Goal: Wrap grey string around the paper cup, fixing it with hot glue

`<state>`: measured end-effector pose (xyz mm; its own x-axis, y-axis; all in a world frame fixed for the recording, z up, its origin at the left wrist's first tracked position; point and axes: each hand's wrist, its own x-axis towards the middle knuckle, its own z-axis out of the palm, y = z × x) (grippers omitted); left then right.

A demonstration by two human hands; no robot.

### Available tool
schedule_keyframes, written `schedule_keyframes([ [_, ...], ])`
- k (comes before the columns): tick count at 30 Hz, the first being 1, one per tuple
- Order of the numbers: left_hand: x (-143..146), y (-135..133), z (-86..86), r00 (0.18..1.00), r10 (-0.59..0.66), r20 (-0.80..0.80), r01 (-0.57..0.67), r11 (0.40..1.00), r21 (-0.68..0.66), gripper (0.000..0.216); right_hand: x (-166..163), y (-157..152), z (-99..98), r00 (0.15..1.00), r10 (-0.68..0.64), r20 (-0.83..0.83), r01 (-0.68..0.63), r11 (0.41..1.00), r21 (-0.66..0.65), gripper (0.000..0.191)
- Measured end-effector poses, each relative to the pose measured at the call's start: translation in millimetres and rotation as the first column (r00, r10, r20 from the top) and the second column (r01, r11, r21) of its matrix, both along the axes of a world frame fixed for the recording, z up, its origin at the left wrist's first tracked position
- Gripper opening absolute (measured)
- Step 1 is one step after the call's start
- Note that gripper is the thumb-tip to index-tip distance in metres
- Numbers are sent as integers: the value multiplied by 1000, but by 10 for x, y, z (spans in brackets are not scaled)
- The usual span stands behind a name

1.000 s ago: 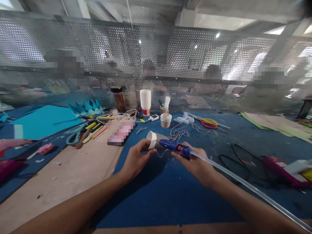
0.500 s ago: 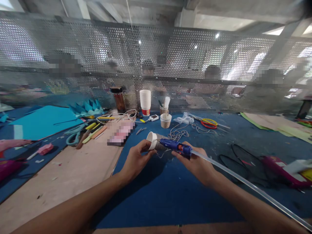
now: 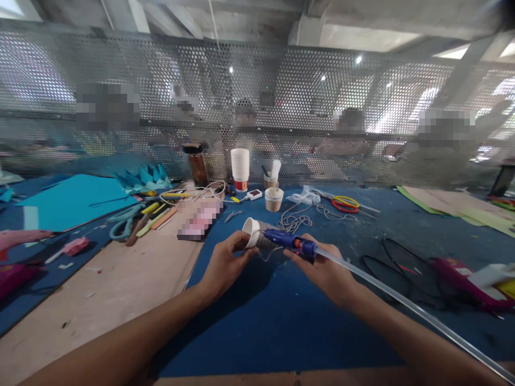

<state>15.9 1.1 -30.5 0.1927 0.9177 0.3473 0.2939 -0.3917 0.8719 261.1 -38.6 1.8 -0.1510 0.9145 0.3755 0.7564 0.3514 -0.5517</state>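
Observation:
My left hand is closed on a white paper cup, tilted on its side with its mouth toward the left. Grey cord is wound around the cup's outside. In my right hand is a blue hot glue gun, its nozzle against or just over the cord-wrapped side; I cannot tell whether it touches. A long clear glue stick runs out of its back toward the lower right. Loose grey cord lies in loops behind the cup.
Behind stand a stack of paper cups, a cord-wrapped cup and a lidded jar. Scissors lie right of them. Pliers, pens and blue paper are at left. A magenta object with black cable lies right.
Almost nothing differs. Both hands, the cup and the glue gun keep practically the same positions.

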Motion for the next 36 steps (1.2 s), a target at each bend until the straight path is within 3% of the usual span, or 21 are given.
schedule_keyframes([
  [10, -17, 21, 1, 999, 22, 26, -22, 999, -25, 18, -1, -10, -51, 999, 42, 29, -42, 999, -5, 32],
  [21, -4, 35, 33, 998, 33, 57, -30, 998, -57, 18, -40, 0, -49, 998, 38, -44, -40, 998, -51, 30],
  [27, -11, 38, 91, 993, 36, 116, -21, 992, -121, 20, 15, 83, 115, 959, -44, -281, -60, 935, -351, 35],
  [32, -61, 91, 119, 987, 115, 112, -99, 985, -140, 23, 211, 217, 205, 929, 80, -361, -234, 883, -406, 34],
  [36, -103, 122, 156, 978, 162, 127, -144, 979, -144, 25, 358, 253, 188, 934, 85, -348, -248, 855, -456, 35],
])
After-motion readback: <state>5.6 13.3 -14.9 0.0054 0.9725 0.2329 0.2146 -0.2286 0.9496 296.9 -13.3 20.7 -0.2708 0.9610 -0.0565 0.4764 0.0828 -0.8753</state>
